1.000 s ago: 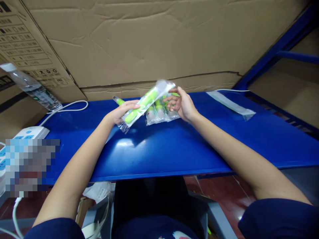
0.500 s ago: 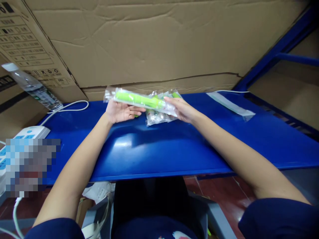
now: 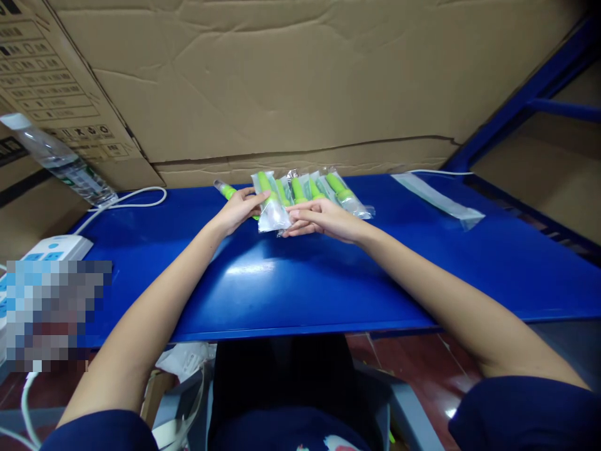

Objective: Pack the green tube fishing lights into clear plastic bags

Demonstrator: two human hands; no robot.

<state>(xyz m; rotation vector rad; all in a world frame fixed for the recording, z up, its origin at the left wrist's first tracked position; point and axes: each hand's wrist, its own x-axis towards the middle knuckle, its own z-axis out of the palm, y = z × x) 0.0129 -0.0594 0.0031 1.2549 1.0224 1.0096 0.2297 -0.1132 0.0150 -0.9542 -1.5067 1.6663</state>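
Several green items in clear plastic bags (image 3: 310, 188) lie side by side at the back of the blue table (image 3: 328, 275). My left hand (image 3: 237, 210) pinches the nearest bagged green item (image 3: 270, 203) at the left end of the row. My right hand (image 3: 322, 220) lies at the near ends of the bags, fingers stretched out and touching that same bag. One unbagged green item (image 3: 225, 190) lies just left of the row, behind my left hand.
Cardboard sheets stand behind the table. A plastic water bottle (image 3: 56, 160) leans at the far left. A white power strip (image 3: 51, 247) with a white cable (image 3: 136, 200) sits on the left. An empty clear bag (image 3: 439, 199) lies at the right, beside a blue shelf frame (image 3: 530, 94).
The bagged green item I held up across both hands has come down onto the left end of the row. Both hands have lowered to the table with it.
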